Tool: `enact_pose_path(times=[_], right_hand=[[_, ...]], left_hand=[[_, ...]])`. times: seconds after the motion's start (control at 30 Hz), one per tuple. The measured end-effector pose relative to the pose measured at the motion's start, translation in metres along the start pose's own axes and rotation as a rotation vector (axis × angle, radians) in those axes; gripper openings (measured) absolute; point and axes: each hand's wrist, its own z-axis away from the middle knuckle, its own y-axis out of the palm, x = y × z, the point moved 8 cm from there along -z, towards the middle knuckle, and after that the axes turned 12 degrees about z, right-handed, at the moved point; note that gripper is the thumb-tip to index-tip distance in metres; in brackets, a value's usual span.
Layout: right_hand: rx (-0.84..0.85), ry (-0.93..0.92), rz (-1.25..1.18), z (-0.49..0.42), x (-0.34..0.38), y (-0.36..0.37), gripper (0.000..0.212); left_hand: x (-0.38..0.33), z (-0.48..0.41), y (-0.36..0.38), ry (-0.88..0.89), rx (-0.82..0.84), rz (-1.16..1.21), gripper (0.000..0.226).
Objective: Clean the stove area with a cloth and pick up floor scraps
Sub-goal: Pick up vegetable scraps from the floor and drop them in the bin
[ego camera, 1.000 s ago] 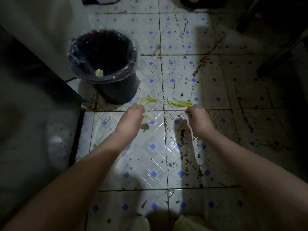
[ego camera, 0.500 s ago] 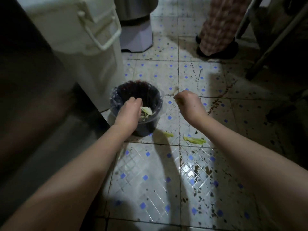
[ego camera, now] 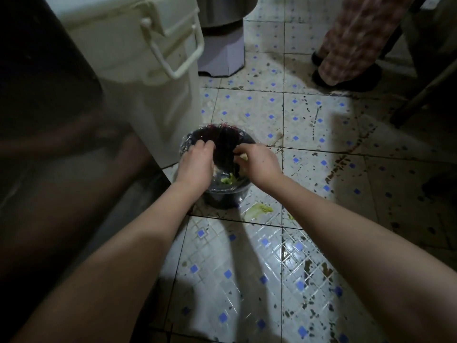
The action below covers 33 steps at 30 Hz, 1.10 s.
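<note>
Both hands are over the small lined bin (ego camera: 217, 194): the right hand (ego camera: 257, 164) has its fingers pinched on a pale leaf scrap (ego camera: 243, 157), the left hand (ego camera: 196, 164) is curled with nothing visible in it. A careless release could drop the scrap onto the floor (ego camera: 247, 268) beside the leaf piece (ego camera: 258, 210) just beyond the bin's near side. The white container (ego camera: 138, 70) crowds the left; open tile lies right.

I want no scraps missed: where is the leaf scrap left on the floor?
In the head view, the leaf scrap lies on the tiled floor just right of the black bin's base, under the right forearm.
</note>
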Motion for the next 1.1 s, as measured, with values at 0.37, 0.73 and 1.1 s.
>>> enact_pose_path(times=[0.37, 0.73, 1.1], right_hand=[[0.000, -0.021, 0.096, 0.018, -0.016, -0.005, 0.028], [0.012, 0.097, 0.128, 0.066, -0.088, -0.006, 0.032], [0.100, 0.293, 0.122, 0.131, -0.175, 0.034, 0.031]], left_hand=[[-0.018, 0.010, 0.007, 0.049, 0.048, -0.059, 0.026], [-0.079, 0.032, 0.037, 0.165, 0.063, -0.111, 0.025], [-0.104, 0.061, 0.127, 0.226, 0.249, 0.024, 0.023]])
